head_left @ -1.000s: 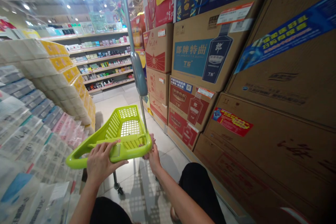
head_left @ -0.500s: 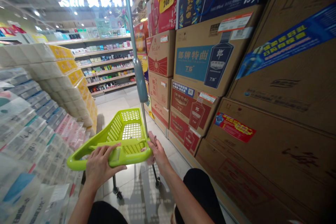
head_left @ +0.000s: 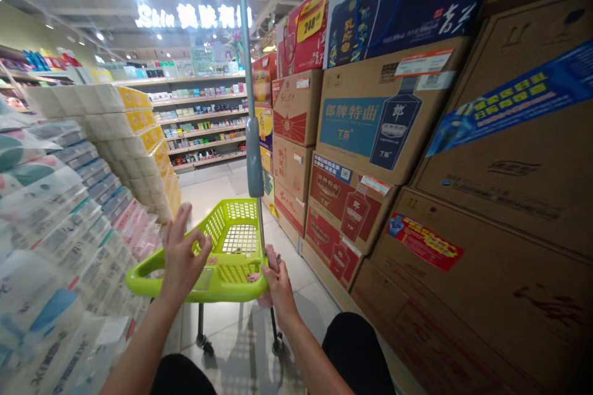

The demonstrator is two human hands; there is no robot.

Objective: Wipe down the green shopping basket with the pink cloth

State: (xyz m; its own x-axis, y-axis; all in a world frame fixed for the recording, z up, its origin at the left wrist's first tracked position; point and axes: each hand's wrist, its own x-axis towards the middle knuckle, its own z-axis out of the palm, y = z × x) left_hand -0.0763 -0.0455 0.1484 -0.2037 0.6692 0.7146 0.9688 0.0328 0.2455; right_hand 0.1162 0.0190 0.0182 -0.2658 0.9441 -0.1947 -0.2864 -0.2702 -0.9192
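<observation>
A lime-green shopping cart point(head_left: 230, 292) stands in front of me on thin legs with dark casters. My left hand point(head_left: 183, 259) is raised just over the left part of its handle. Its upper fingers stretch upward, and the index finger curls toward the thumb with nothing visible between them. At the cart's right corner, my right hand point(head_left: 280, 290) is closed on a crumpled pink cloth point(head_left: 273, 256), pressed against the rim. Some of the cloth also shows through the handle opening. Beside that hand rises a tall metal pole point(head_left: 248, 62) with a grey grip point(head_left: 254, 160).
Stacked liquor cartons point(head_left: 365, 117) line the right side. On the left are piles of plastic-wrapped tissue packs point(head_left: 60, 210) and white-and-yellow paper bundles point(head_left: 134, 129). Product shelves point(head_left: 204, 117) stand ahead, beyond the tiled floor point(head_left: 217, 176). My dark-clothed knees point(head_left: 356, 345) are below.
My left hand has lifted off the cart handle, its fingers rising and curling. My right hand stays at the corner with the pink cloth. The view has tilted slightly upward and left.
</observation>
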